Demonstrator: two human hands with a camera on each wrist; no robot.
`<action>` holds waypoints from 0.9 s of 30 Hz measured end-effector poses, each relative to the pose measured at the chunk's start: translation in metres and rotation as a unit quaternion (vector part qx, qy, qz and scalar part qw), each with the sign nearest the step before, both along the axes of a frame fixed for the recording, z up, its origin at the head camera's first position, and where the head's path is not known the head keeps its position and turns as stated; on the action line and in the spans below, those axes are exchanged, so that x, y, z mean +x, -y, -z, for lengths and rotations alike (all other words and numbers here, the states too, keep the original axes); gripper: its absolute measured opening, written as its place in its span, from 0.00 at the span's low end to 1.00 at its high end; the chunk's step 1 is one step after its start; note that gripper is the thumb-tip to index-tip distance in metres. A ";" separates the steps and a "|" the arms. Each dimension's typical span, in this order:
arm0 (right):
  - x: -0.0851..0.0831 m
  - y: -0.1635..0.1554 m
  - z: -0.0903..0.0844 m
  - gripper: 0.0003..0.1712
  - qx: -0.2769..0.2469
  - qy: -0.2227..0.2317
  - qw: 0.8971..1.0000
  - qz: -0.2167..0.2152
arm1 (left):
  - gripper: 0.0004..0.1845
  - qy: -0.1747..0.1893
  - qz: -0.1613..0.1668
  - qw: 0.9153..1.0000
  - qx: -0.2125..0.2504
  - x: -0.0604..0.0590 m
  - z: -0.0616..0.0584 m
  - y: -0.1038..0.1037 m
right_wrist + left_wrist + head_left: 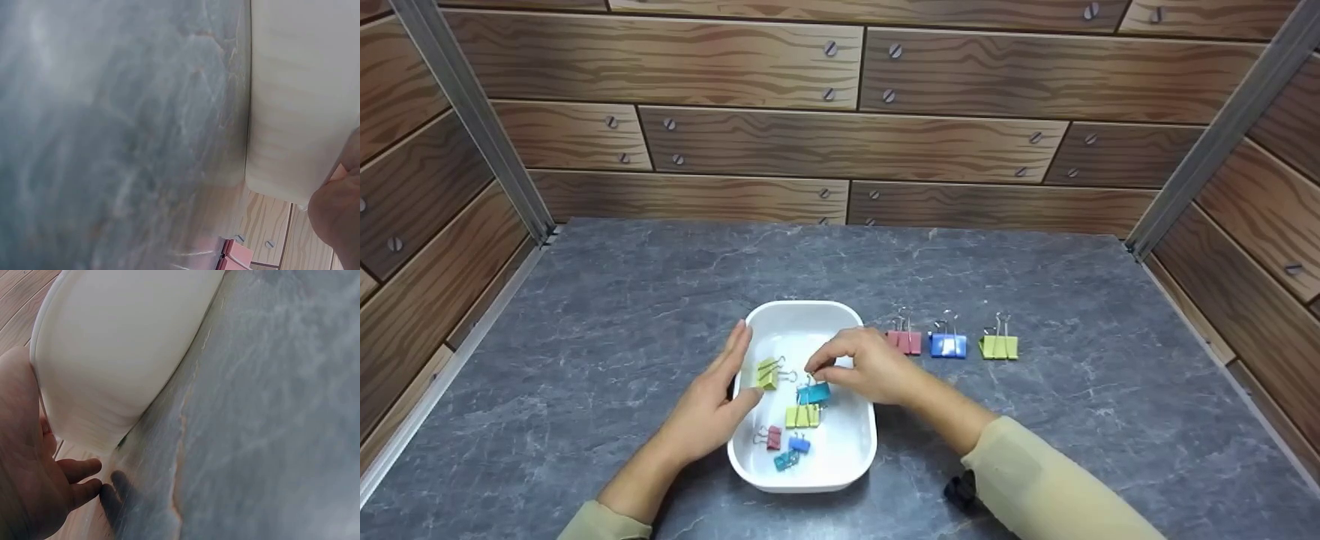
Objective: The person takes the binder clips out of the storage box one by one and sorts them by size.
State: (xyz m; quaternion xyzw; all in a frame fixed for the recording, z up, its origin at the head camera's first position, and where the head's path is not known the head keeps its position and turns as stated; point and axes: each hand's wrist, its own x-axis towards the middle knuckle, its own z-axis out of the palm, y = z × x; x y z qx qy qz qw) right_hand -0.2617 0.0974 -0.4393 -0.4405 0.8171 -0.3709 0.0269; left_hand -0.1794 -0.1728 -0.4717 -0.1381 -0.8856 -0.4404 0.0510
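A white tray point(810, 480) holds several small binder clips. My left hand point(709, 412) holds its left wall, the thumb over the rim and the other fingers along the outside; in the left wrist view two of these fingers point(81, 481) stick out past the tray's end. Inside the tray, my right hand point(874, 367) pinches the wire handle of a teal binder clip point(814, 394) between thumb and forefinger. Close by lie a yellow-green binder clip point(802, 417) and another yellow-green one point(766, 375). The right wrist view hides the fingertips.
Right of the tray stand a pink binder clip point(907, 343), a blue one point(948, 346) and a yellow-green one point(999, 347) in a row. Small pink point(773, 438), blue point(799, 445) and teal point(786, 460) clips lie in the tray's near end. A black object point(960, 491) sits by the right sleeve.
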 end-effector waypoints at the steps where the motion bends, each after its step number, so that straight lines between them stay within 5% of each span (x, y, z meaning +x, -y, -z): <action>1: 0.000 0.000 0.001 0.05 -0.001 -0.004 1.000 0.003 | 0.44 0.000 0.000 1.000 0.000 0.000 0.000 0.000; 14: 0.006 0.004 0.000 0.06 -0.027 0.038 0.996 0.069 | 0.44 0.010 -0.002 1.000 -0.001 0.000 -0.002 -0.001; 27: 0.005 0.004 -0.005 0.05 -0.084 0.120 0.986 0.086 | 0.43 0.005 0.001 1.000 -0.001 0.000 -0.001 -0.001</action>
